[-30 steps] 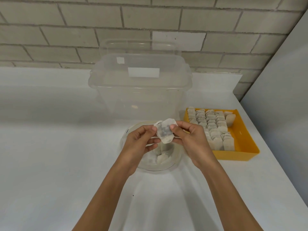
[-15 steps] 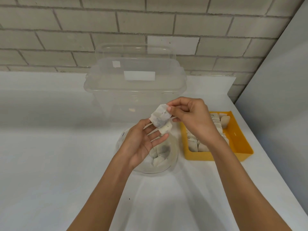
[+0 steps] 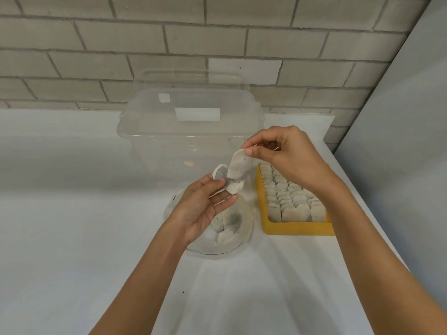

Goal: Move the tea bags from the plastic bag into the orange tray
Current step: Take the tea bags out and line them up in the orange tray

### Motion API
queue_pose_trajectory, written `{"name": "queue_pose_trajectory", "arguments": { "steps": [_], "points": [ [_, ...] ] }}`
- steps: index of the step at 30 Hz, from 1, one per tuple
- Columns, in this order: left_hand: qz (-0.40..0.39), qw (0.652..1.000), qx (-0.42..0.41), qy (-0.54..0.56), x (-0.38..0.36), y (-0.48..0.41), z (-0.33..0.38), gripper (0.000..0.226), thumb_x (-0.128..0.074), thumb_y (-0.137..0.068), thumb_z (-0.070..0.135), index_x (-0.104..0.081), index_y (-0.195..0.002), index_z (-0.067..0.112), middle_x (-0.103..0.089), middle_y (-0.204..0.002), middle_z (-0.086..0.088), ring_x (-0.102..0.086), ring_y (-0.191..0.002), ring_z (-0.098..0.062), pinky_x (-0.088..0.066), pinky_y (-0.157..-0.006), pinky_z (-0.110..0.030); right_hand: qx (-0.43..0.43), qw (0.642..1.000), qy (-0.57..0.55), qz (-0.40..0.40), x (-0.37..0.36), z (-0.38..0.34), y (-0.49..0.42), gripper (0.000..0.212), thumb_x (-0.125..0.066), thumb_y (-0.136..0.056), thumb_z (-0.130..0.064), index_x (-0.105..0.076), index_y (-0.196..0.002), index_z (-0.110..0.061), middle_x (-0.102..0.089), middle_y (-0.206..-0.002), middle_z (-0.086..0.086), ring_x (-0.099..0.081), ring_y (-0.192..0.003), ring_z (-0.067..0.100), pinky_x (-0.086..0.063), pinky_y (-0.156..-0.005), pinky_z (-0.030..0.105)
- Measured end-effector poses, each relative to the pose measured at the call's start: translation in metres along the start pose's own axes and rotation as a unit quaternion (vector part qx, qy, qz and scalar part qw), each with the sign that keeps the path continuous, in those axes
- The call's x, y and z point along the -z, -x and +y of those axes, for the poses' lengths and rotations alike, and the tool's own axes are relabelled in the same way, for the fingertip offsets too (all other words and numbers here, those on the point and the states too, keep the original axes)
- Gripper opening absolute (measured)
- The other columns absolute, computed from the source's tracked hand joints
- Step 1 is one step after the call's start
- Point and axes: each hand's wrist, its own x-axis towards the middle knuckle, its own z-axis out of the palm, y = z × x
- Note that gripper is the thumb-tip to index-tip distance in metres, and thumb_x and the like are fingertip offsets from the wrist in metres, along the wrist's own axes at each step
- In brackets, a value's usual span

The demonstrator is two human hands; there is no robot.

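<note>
The orange tray (image 3: 297, 229) sits on a white table (image 3: 72, 238) and is packed with rows of tea bags (image 3: 287, 201) standing on edge. Above the tray's far left corner, the right hand (image 3: 290, 160) pinches the top corner of a hanging tea bag (image 3: 239, 169) between thumb and forefinger, with the other fingers curled in behind. The bag hangs down, and dark tea specks show through its paper.

Left of the tray, the left hand (image 3: 198, 209) is raised palm-up. Its thumb and fingertips pinch a smaller tea bag (image 3: 219, 174), and the remaining fingers lie loosely extended. The two held bags overlap along one edge; I cannot tell whether they are stuck together.

Below the left hand, just left of the tray's near corner, the clear plastic bag (image 3: 244, 226) lies open on the table with several loose tea bags (image 3: 227, 234) left inside.

Behind the tray and to its left stands a clear plastic storage box (image 3: 169, 146) with its lid on. The box bears a white rectangular label (image 3: 197, 114) and a smaller white sticker (image 3: 164, 98), both showing as plain white. A pale brick wall (image 3: 217, 44) runs behind the tray, and a grey panel (image 3: 399, 141) rises to its right.
</note>
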Motion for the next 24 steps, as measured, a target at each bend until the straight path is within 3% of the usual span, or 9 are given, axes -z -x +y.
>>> {"name": "queue_pose_trajectory", "arguments": {
  "steps": [3,7,10,17,21,24],
  "points": [
    [-0.010,1.000,-0.004,-0.017,-0.003,-0.001,-0.001,0.018,-0.053,-0.095,0.006,-0.063,-0.110,0.005,-0.070,-0.100,-0.009,-0.069,-0.086,-0.019,-0.059,-0.077,-0.029,-0.005,0.999,-0.042,-0.019,0.010,0.003,0.002,0.007,-0.071,-0.084,-0.019,-0.075,-0.085,-0.025,-0.070,-0.079,0.009,-0.059,-0.064,0.017,-0.051,-0.067,0.028],
    [-0.012,0.999,0.000,-0.030,-0.007,-0.005,-0.004,0.016,-0.053,-0.095,0.006,-0.063,-0.107,0.005,-0.071,-0.096,-0.009,-0.068,-0.084,-0.018,-0.059,-0.079,-0.030,-0.036,0.993,-0.103,-0.044,0.025,0.010,0.008,0.008,-0.071,-0.085,-0.015,-0.075,-0.089,-0.010,-0.074,-0.082,0.010,-0.072,-0.076,0.021,-0.058,-0.081,0.031],
    [-0.016,0.999,0.006,-0.042,-0.011,-0.008,-0.009,0.014,-0.053,-0.095,0.006,-0.064,-0.103,0.007,-0.071,-0.091,-0.008,-0.068,-0.081,-0.017,-0.059,-0.078,-0.029,-0.052,0.994,-0.080,-0.051,0.038,0.018,0.013,0.011,-0.075,-0.080,-0.023,-0.075,-0.086,-0.014,-0.074,-0.081,0.005,-0.073,-0.078,0.017,-0.056,-0.084,0.029],
    [-0.039,0.996,0.023,-0.082,-0.028,-0.017,-0.022,0.013,-0.053,-0.095,0.007,-0.064,-0.104,0.008,-0.072,-0.088,-0.004,-0.069,-0.079,-0.015,-0.058,-0.082,-0.030,-0.085,0.990,0.109,-0.042,0.074,0.060,0.013,0.022,-0.076,-0.079,-0.012,-0.070,-0.098,-0.022,-0.071,-0.080,-0.003,-0.069,-0.076,0.009,-0.052,-0.079,0.020],
    [-0.044,0.993,0.032,-0.100,-0.034,-0.020,-0.030,0.018,-0.054,-0.095,0.010,-0.064,-0.110,0.007,-0.073,-0.094,-0.005,-0.069,-0.083,-0.015,-0.056,-0.087,-0.032,-0.100,0.956,0.270,-0.058,0.092,0.100,0.009,0.017,-0.072,-0.081,-0.008,-0.073,-0.096,-0.017,-0.068,-0.083,-0.001,-0.060,-0.072,0.005,-0.044,-0.070,0.012],
    [-0.049,0.992,0.040,-0.106,-0.037,-0.021,-0.036,0.019,-0.054,-0.095,0.011,-0.064,-0.111,0.007,-0.072,-0.099,-0.007,-0.069,-0.087,-0.017,-0.056,-0.087,-0.032,-0.121,0.933,0.330,-0.074,0.097,0.133,0.007,0.015,-0.069,-0.082,-0.004,-0.073,-0.095,-0.011,-0.070,-0.089,0.005,-0.053,-0.070,0.005,-0.037,-0.062,0.008]
  ]
}}
